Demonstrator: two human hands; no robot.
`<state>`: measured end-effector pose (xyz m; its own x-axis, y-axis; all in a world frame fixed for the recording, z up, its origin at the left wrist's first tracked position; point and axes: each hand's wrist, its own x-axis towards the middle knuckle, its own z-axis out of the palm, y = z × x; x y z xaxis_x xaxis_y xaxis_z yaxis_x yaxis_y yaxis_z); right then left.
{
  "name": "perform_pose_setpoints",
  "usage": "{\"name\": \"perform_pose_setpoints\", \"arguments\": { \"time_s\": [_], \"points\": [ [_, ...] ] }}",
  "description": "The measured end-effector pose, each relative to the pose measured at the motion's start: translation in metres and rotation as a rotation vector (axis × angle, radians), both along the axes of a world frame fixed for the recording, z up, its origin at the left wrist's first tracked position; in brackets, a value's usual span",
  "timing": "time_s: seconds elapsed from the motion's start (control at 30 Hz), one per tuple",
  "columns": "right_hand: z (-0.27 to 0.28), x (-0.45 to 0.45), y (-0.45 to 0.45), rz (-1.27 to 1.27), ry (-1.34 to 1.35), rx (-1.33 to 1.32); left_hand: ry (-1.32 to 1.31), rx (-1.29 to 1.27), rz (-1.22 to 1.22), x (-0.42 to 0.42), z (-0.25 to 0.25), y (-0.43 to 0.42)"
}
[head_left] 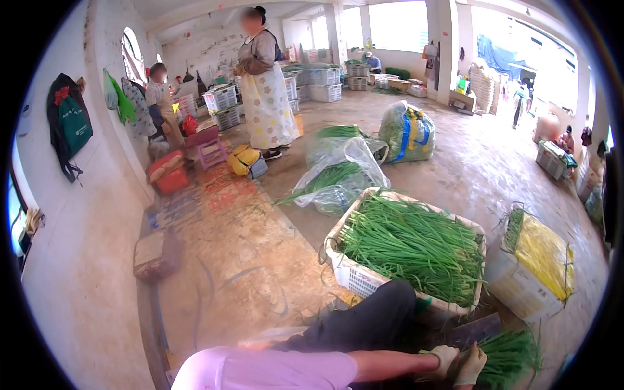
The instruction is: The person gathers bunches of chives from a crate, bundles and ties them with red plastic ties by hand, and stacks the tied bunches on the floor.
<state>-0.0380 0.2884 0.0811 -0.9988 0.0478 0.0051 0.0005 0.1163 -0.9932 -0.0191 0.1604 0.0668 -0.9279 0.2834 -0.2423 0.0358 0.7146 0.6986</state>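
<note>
At the bottom right, a bunch of chives (504, 359) spreads its long green leaves outward from my two hands. My left hand (444, 361), in a pale glove, is closed around the near end of the bunch. Right beside it, my right hand (471, 366), gloved too, has its fingers closed on the same bunch. A dark flat board (473, 330) lies just beyond my hands. Past my dark-trousered knee (380, 312) stands a white plastic crate (356, 276) heaped with green chives (413, 244).
To the right sits a white box (520, 286) with a yellow cover. Farther off are an open clear plastic bag (341, 185) of greens and a full tied sack (407, 133). A person in a floral apron (266, 107) stands near a yellow bag (247, 161). A wall runs along the left.
</note>
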Motion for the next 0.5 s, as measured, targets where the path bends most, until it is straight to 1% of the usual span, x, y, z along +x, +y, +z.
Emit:
{"name": "perform_pose_setpoints", "arguments": {
  "time_s": [0.03,0.07,0.1,0.13,0.2,0.27,0.3,0.33,0.37,0.4,0.43,0.47,0.5],
  "points": [
    [0.012,0.005,-0.005,0.008,0.04,0.061,-0.032,0.068,-0.039,-0.001,0.004,-0.005],
    [0.012,0.005,-0.003,-0.001,0.043,0.06,-0.065,0.133,-0.079,-0.002,0.003,-0.009],
    [0.015,0.006,-0.005,0.018,0.065,0.038,-0.091,0.111,-0.066,-0.011,-0.011,0.0],
    [0.015,0.006,-0.004,0.038,0.088,0.017,-0.088,0.111,-0.074,-0.014,-0.012,-0.003],
    [0.02,0.006,0.0,0.03,0.081,0.067,-0.264,0.262,-0.123,-0.02,-0.015,-0.004],
    [0.013,0.003,0.004,0.065,0.088,0.084,-0.314,0.409,-0.148,-0.022,-0.014,-0.013],
    [0.006,-0.001,0.014,0.109,0.128,0.11,-0.334,0.435,-0.157,-0.024,-0.025,-0.012],
    [0.013,0.002,0.014,0.102,0.125,0.111,-0.347,0.448,-0.162,-0.024,-0.033,-0.015],
    [0.022,0.004,0.014,0.086,0.207,0.134,-0.359,0.461,-0.167,-0.023,-0.041,-0.017],
    [0.025,0.004,0.017,0.075,0.291,0.155,-0.405,0.588,-0.174,-0.018,-0.043,-0.024],
    [0.028,0.004,0.024,0.043,0.304,0.188,-0.446,0.716,-0.178,-0.016,-0.046,-0.029],
    [0.014,-0.004,0.037,0.008,0.281,0.089,-0.441,0.719,-0.17,-0.014,-0.046,-0.032],
    [0.005,-0.01,0.054,-0.062,0.247,0.122,-0.48,0.731,-0.154,-0.012,-0.05,-0.034]
  ]
}}
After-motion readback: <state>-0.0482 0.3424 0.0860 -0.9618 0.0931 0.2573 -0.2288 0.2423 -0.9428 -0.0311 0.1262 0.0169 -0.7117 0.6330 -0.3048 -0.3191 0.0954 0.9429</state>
